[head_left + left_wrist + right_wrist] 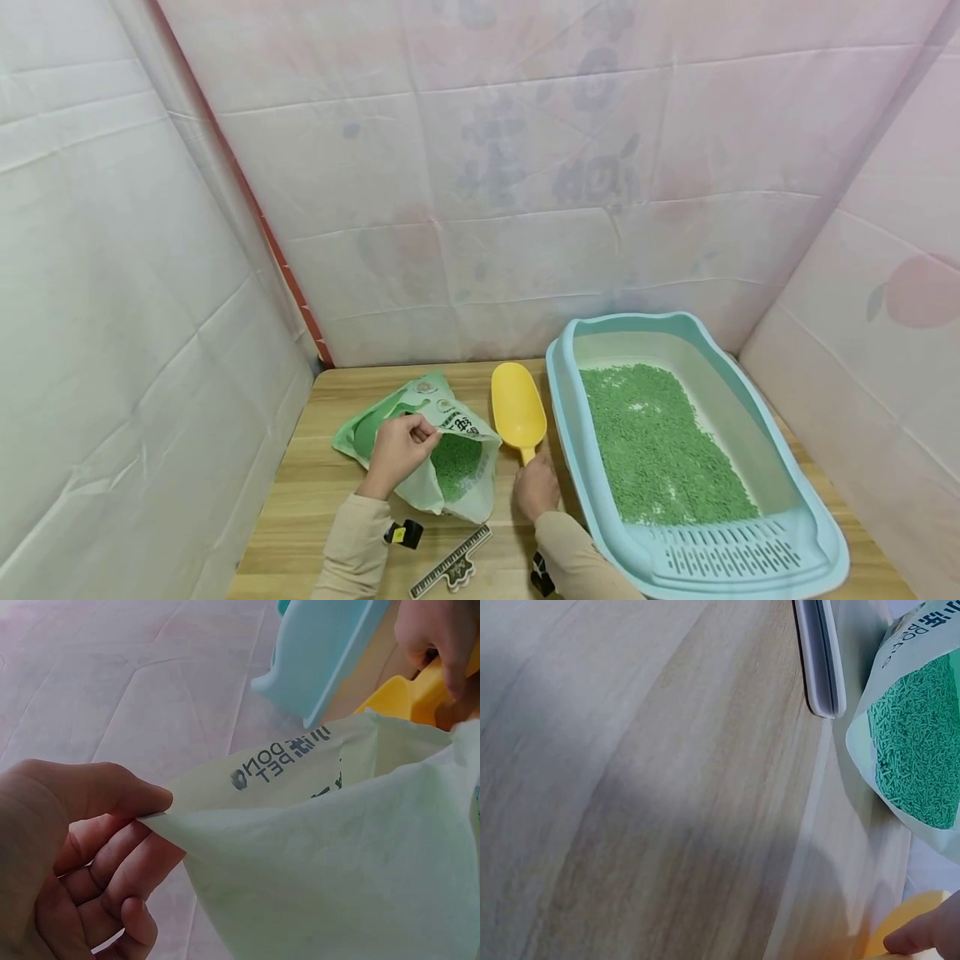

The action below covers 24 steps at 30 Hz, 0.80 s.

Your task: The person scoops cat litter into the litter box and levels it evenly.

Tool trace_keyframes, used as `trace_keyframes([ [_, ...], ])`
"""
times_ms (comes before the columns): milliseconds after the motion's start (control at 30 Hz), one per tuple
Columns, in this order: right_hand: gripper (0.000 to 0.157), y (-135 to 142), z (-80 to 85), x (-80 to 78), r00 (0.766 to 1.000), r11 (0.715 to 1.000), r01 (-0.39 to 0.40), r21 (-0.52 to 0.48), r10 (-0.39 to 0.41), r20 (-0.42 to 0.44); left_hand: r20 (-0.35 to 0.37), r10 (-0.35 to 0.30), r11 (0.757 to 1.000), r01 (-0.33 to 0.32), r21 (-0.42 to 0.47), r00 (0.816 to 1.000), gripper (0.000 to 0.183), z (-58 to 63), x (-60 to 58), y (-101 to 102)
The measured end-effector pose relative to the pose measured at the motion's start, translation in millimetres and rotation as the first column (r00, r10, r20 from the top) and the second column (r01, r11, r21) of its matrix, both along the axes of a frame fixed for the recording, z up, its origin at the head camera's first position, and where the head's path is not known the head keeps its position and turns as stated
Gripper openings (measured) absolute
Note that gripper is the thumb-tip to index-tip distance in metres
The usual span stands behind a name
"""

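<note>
My left hand (400,450) pinches the rim of a green and white bag (468,427) between thumb and fingers. The bag's mouth gapes, and green litter pellets (922,742) fill the inside. In the left wrist view the thumb (127,791) presses the bag's edge (247,817) against the curled fingers. My right hand (537,487) grips the handle of a yellow scoop (517,404), which lies beside the bag with its bowl pointing away from me. No pellets show in the scoop's bowl.
A light blue litter box (783,442) stands on the right, with green pellets (660,450) spread over its floor and a slotted ledge at its near end. A ruler-like bag clip (452,562) lies at the front of the wooden table (288,500). White sheets (525,167) hang around the table.
</note>
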State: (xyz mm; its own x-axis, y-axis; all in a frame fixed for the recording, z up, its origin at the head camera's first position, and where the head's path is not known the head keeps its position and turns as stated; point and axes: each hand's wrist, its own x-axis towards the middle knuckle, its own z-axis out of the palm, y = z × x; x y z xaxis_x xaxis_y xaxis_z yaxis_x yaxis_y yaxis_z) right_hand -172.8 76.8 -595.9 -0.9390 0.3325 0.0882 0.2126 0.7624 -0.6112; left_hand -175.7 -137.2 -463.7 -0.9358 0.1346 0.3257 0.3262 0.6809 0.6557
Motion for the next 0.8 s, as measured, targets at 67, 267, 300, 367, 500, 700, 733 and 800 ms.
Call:
trace_keyframes([
  [67, 0.022, 0.5, 0.7, 0.0, 1.000, 1.000, 0.003, -0.017, -0.003, 0.007, 0.001, -0.003, 1.000, 0.003, 0.003, 1.000, 0.015, -0.1, 0.1, 0.1],
  [267, 0.029, 1.2, 5.6, -0.3, 1.000, 0.998, -0.001, -0.066, 0.003, 0.029, 0.010, 0.001, 1.000, -0.002, 0.009, 1.000, 0.015, -0.6, 0.2, 0.6],
  [300, 0.029, 1.2, 6.3, -0.2, 1.000, 0.998, -0.001, -0.068, 0.003, 0.027, 0.014, 0.001, 1.000, -0.001, 0.012, 1.000, 0.015, -0.8, 0.3, 0.8],
  [367, 0.029, 0.6, 6.3, -0.1, 1.000, 0.998, -0.001, -0.068, 0.002, 0.018, 0.022, -0.002, 1.000, 0.002, 0.021, 1.000, 0.015, -1.1, 0.4, 0.8],
  [500, 0.028, -0.5, 6.6, 0.3, 1.000, 0.997, 0.004, -0.072, -0.003, 0.016, 0.027, -0.008, 1.000, 0.007, 0.027, 1.000, 0.015, -1.7, 0.4, 0.9],
  [700, 0.027, -0.7, 8.9, -1.3, 1.000, 0.997, -0.009, -0.081, 0.010, 0.009, 0.030, -0.007, 1.000, 0.006, 0.028, 1.000, 0.015, -1.8, 0.3, 0.1],
  [733, 0.027, -0.6, 9.4, -1.6, 1.000, 0.997, -0.014, -0.080, 0.015, 0.003, 0.033, -0.007, 1.000, 0.006, 0.029, 0.999, 0.015, -1.9, 0.3, 0.0],
  [800, 0.025, -0.5, 11.1, -2.0, 1.000, 0.997, -0.027, -0.077, 0.026, -0.009, 0.036, -0.008, 1.000, 0.007, 0.028, 0.999, 0.015, -1.9, 0.2, -0.2],
])
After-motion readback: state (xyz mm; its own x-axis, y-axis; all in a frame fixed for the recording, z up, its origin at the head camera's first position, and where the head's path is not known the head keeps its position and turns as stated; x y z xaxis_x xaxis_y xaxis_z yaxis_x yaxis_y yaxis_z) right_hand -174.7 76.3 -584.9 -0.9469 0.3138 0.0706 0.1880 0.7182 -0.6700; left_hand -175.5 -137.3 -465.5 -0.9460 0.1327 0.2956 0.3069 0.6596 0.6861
